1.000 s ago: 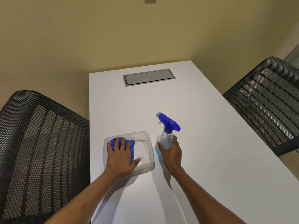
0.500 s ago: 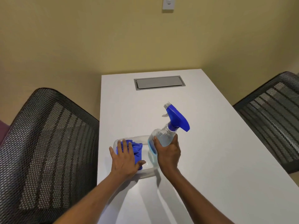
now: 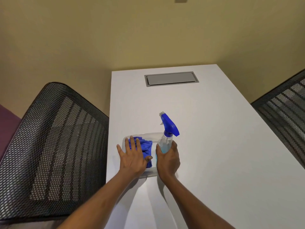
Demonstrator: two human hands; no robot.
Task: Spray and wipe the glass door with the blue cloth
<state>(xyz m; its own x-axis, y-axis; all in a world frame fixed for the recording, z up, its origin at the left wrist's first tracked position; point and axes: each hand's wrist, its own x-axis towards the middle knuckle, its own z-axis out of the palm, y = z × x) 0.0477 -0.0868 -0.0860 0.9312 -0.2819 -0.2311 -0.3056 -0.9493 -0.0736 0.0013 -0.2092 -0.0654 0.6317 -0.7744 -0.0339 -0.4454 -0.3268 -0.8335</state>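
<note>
A blue cloth (image 3: 146, 146) lies bunched in a clear plastic tray (image 3: 143, 135) near the left edge of the white table (image 3: 214, 138). My left hand (image 3: 132, 158) lies flat on the cloth with fingers spread, thumb pressed against it. A clear spray bottle (image 3: 165, 141) with a blue trigger head holds pale blue liquid; my right hand (image 3: 168, 160) is wrapped around its body, and the bottle leans over the tray's right side, its nozzle pointing away from me. No glass door is in view.
Black mesh chairs stand on both sides of the table, one at the left (image 3: 54, 146) and one at the right (image 3: 283, 116). A grey cable hatch (image 3: 170, 78) sits at the table's far end. A beige wall stands behind.
My right hand has lifted and tilted the spray bottle off the table toward the tray. My left hand has stayed on the cloth. The camera view has shifted left.
</note>
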